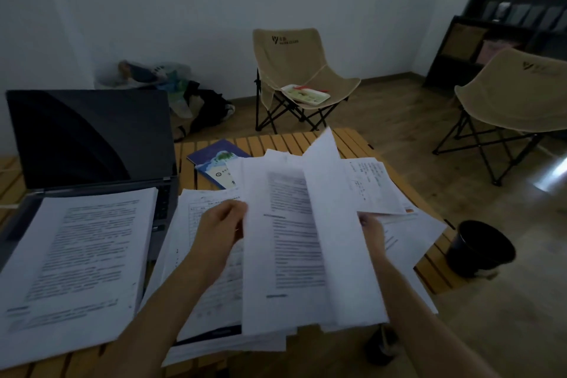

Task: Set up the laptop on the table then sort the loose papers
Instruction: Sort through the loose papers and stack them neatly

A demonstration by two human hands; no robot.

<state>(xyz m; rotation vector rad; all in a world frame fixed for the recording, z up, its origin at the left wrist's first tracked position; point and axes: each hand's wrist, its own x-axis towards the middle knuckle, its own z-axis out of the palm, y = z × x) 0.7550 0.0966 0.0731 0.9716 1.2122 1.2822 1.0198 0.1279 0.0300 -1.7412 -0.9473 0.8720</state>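
— Two hands on the sheaf (310, 242)? Where's the rest?

— Yes. From the head view, left hand (222, 224) pinches its left edge, right hand (372, 232) grips the right edge. Laptop (89, 144) is open on the table (352, 139), a stack (79, 261) lying on its keyboard.

— How will the sheets handle?

— Light, floppy, slippery, likely to fan apart. I'd pinch near the middle of each long edge and keep them squared

Laptop (89, 144) open at nine o'clock on the table (276, 139), stack of papers (79, 261) lying across its keyboard. Booklet (219, 166) at twelve, partly under loose sheets (377, 184) fanning toward three. Behind the table, two chairs (294, 70) at twelve and two. On the floor at four, bin (478, 247).
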